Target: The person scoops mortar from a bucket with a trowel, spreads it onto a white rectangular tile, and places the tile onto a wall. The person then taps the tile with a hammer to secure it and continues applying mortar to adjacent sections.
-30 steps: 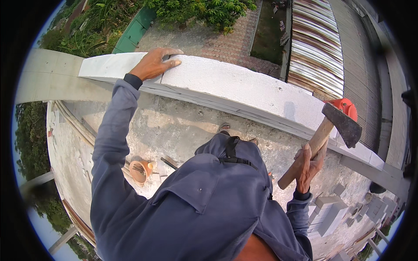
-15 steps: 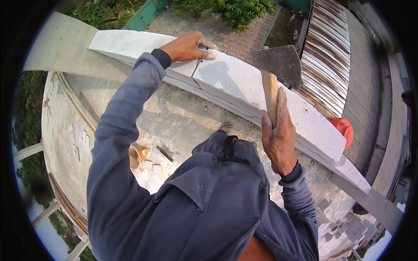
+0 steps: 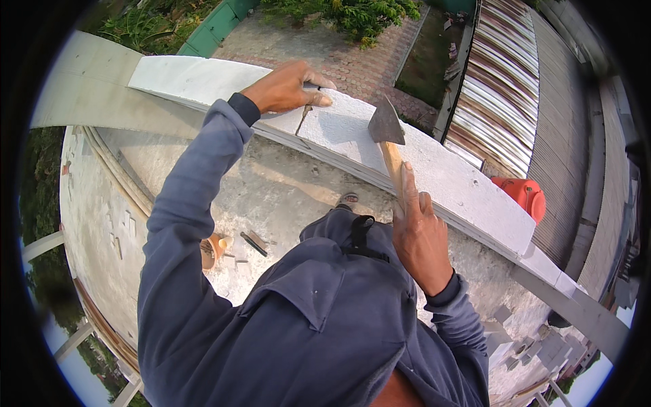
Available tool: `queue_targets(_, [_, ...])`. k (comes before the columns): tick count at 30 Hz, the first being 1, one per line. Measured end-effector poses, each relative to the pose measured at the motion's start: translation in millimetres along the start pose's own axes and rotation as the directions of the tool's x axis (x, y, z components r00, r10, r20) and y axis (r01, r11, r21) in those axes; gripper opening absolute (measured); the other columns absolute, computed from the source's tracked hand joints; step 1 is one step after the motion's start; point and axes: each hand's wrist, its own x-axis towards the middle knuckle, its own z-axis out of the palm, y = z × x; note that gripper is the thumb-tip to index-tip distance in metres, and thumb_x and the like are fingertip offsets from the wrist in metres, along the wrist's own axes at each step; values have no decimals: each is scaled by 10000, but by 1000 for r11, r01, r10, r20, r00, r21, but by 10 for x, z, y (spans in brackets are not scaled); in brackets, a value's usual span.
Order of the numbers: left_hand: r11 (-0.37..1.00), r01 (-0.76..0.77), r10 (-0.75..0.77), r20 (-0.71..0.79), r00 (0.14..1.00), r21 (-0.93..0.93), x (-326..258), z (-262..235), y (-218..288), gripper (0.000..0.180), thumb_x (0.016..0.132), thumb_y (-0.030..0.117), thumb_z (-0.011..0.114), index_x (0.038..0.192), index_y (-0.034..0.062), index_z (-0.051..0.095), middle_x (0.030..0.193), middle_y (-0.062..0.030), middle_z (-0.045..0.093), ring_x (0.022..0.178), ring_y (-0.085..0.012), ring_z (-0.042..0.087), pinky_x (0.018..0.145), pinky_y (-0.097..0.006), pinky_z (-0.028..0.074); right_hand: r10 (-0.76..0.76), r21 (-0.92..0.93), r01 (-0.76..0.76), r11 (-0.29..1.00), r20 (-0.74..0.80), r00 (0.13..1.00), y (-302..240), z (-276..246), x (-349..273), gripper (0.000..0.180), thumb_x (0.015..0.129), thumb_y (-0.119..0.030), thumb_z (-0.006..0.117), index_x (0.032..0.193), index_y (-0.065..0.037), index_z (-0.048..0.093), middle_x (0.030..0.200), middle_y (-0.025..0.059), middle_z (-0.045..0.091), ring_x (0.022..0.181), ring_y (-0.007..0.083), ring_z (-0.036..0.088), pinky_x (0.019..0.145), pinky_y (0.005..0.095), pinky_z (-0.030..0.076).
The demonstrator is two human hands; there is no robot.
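Observation:
A row of white lightweight concrete blocks (image 3: 434, 166) forms a wall top running across in front of me, with a narrow joint between two blocks near the middle. My left hand (image 3: 288, 87) grips the far upper edge of the block just left of that joint, thumb on top; some fingertips are hidden behind the edge. In my right hand (image 3: 420, 234) is the wooden handle of a hatchet (image 3: 388, 123), the index finger stretched along it. The hatchet's dark, flared blade is over the block right of the joint; whether it touches the block I cannot tell.
Beyond the wall, the ground drops to a paved yard (image 3: 325, 51) and a corrugated roof (image 3: 498, 81). A red container (image 3: 522, 195) stands behind the wall at right. An orange bucket (image 3: 215, 249) sits on the concrete floor (image 3: 271, 183); block offcuts (image 3: 549, 356) lie lower right.
My right hand has brought the hatchet left and turned its blade, which now appears narrower and nearer the joint. My left hand keeps its place on the block while the view shifts slightly.

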Motion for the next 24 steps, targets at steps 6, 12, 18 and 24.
queue_targets(6, [998, 27, -26, -20, 999, 55, -32, -3, 23, 475, 851, 386, 811, 1197, 66, 757, 1147, -192, 744, 1062, -349, 690, 953, -424, 523, -78, 31, 80, 996, -79, 994, 118, 151, -13, 974, 829, -5, 652, 1651, -162, 153, 1017, 282, 608, 700, 440, 676, 582, 499, 570])
queue_targets(12, [997, -12, 16, -54, 998, 75, -36, 27, 24, 465, 852, 380, 808, 1190, 65, 760, 1148, -184, 747, 1049, -339, 696, 949, -418, 526, 36, 24, -36, 999, 5, 999, 165, 104, -43, 836, 899, 7, 643, 1620, -105, 234, 1083, 294, 655, 827, 451, 704, 700, 486, 578])
queue_targets(18, [997, -10, 12, -26, 1000, 74, -25, -3, 40, 439, 869, 379, 787, 1189, 78, 764, 1156, -170, 749, 1052, -330, 696, 937, -409, 529, 49, 234, 1, 972, -208, 977, 475, -46, -328, 836, 893, -32, 687, 1608, -89, 258, 1233, 339, 620, 914, 440, 725, 745, 470, 604])
queue_targets(24, [969, -186, 215, -183, 959, 161, -178, 131, 378, 631, 801, 389, 838, 1353, 141, 659, 1395, -153, 622, 1295, -359, 572, 1128, -485, 425, 445, 280, -349, 894, -466, 765, 1049, -342, -991, 758, 884, -79, 772, 1518, 35, 373, 1032, 213, 673, 827, 236, 696, 681, 354, 577])
